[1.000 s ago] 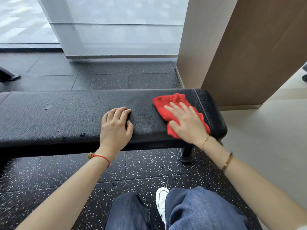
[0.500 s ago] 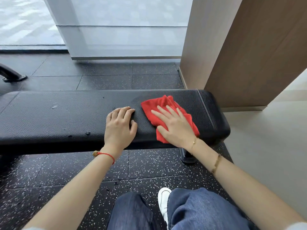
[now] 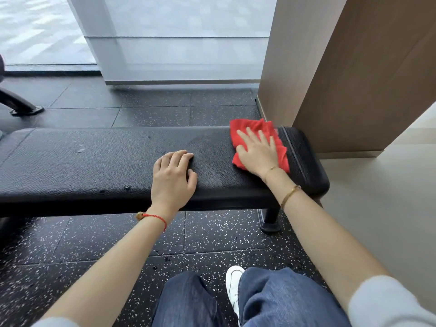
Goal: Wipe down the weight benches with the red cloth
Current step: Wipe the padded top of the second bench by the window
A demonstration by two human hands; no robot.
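Bench (image 3: 94, 161) left end cut off; cloth (image 3: 245, 128) partly hidden, perhaps bunched.

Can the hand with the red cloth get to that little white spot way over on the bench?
Probably not without shifting over: the white spot lies far beyond the left hand, while the right hand presses the red cloth at the opposite end.

Head view: from your head you look forward and down, close over the weight bench (image 3: 99, 161).
Shared: only one view.
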